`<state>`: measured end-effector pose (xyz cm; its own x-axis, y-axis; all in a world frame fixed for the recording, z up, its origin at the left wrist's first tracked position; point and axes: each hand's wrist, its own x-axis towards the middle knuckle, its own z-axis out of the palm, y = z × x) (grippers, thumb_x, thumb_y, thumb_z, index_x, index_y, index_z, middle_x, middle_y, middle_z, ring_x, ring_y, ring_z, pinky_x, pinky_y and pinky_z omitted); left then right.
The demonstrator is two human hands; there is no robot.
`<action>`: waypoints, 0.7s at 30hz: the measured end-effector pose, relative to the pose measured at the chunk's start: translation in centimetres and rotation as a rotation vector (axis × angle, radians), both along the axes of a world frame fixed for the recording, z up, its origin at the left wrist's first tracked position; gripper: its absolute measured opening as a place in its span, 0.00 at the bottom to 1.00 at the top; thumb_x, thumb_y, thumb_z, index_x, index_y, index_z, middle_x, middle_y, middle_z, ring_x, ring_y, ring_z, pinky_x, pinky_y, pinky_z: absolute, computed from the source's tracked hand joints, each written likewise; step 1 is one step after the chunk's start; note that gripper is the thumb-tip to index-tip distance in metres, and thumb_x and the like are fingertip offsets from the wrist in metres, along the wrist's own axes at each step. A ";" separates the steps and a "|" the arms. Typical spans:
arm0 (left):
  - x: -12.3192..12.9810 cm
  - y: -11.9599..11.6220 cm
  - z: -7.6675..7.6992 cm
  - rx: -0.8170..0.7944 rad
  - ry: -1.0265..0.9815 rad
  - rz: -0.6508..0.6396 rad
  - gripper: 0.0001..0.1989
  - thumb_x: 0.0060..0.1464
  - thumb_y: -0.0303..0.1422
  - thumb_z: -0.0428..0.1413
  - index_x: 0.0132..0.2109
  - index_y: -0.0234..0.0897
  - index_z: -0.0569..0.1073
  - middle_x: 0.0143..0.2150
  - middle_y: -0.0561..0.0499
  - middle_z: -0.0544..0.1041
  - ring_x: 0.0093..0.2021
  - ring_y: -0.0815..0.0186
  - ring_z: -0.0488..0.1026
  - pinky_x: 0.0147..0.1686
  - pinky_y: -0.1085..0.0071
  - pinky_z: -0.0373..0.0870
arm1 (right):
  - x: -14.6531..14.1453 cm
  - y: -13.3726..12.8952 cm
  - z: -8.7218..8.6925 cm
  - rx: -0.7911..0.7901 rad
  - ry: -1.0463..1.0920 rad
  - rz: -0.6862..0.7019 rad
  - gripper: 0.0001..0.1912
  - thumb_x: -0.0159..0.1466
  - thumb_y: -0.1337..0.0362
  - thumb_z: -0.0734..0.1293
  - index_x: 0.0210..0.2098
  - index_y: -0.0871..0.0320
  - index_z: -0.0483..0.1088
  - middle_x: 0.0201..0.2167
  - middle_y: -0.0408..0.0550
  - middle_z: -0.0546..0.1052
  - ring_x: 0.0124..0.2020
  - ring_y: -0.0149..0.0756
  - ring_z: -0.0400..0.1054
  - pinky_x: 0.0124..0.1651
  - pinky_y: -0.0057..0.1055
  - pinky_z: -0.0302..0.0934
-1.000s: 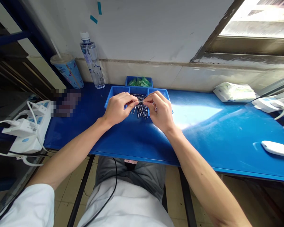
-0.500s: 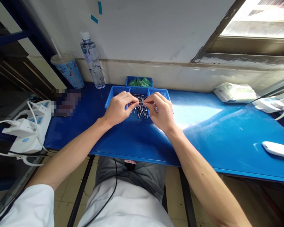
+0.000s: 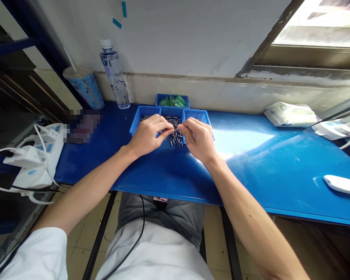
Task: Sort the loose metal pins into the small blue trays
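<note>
Head view of two bare hands above a blue tabletop (image 3: 163, 175). The left hand (image 3: 148, 135) was bent inward, its thumb and forefinger brought together in a pinching grip; whether a pin lay between them could not be told. The right hand (image 3: 198, 140) mirrored it, thumb and forefinger close together and the other fingers curled under; its grip, too, could not be read for contents. The two sets of fingertips were near each other but apart.

Metal pins (image 3: 175, 139) lay heaped below and between the hands, in and at the front of the middle bin (image 3: 171, 111); whether the foremost rested on the tabletop was unclear. The left bin (image 3: 135, 123), partly behind the left hand, also held pins. The right bin (image 3: 204, 115) stood on the other side of the middle one, its contents largely hidden by the right hand. Behind this row, near the wall (image 3: 192, 35), a smaller bin (image 3: 158, 102) contained green packets (image 3: 172, 101).

To the left stood a bottle (image 3: 115, 79) and a cup (image 3: 84, 88) with a straw (image 3: 70, 60); nearer the viewer was a white power strip (image 3: 32, 175). To the right lay a soft pack (image 3: 290, 114) and, toward the front edge, a white rounded object (image 3: 342, 184).
</note>
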<state>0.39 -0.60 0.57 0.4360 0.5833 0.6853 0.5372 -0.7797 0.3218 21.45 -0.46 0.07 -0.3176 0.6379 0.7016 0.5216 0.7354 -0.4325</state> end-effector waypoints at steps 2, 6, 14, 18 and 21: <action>0.0 0.0 0.1 0.010 -0.005 0.008 0.10 0.71 0.37 0.57 0.41 0.38 0.80 0.37 0.49 0.82 0.40 0.61 0.77 0.43 0.64 0.73 | 0.0 0.0 0.0 0.002 0.000 0.003 0.16 0.76 0.59 0.62 0.30 0.53 0.64 0.27 0.43 0.71 0.28 0.34 0.62 0.33 0.33 0.55; 0.0 -0.2 0.3 0.027 -0.026 0.054 0.11 0.71 0.38 0.58 0.41 0.38 0.80 0.37 0.50 0.82 0.37 0.63 0.75 0.42 0.64 0.72 | -0.1 -0.1 -0.1 0.011 0.005 0.022 0.10 0.76 0.63 0.61 0.37 0.53 0.69 0.33 0.46 0.76 0.32 0.36 0.67 0.36 0.34 0.59; 0.0 -0.1 0.2 0.015 -0.030 0.050 0.12 0.71 0.39 0.58 0.41 0.38 0.79 0.36 0.50 0.82 0.36 0.63 0.74 0.42 0.64 0.71 | -0.1 0.0 -0.6 0.001 0.053 0.036 0.08 0.76 0.63 0.62 0.40 0.52 0.70 0.37 0.46 0.78 0.34 0.36 0.70 0.36 0.33 0.62; -0.1 -0.1 0.1 0.019 -0.009 0.030 0.11 0.72 0.37 0.57 0.41 0.37 0.80 0.37 0.49 0.82 0.38 0.62 0.75 0.42 0.65 0.71 | -0.3 -0.1 -0.5 -0.009 0.054 0.041 0.08 0.75 0.63 0.63 0.38 0.53 0.71 0.35 0.46 0.78 0.33 0.36 0.70 0.35 0.33 0.62; -0.1 0.0 -0.1 -0.007 0.008 0.030 0.12 0.72 0.38 0.56 0.43 0.38 0.80 0.38 0.48 0.83 0.41 0.61 0.77 0.44 0.64 0.73 | -0.4 -0.2 -0.5 -0.028 0.043 0.054 0.08 0.75 0.63 0.63 0.38 0.53 0.72 0.35 0.47 0.78 0.33 0.36 0.70 0.34 0.33 0.62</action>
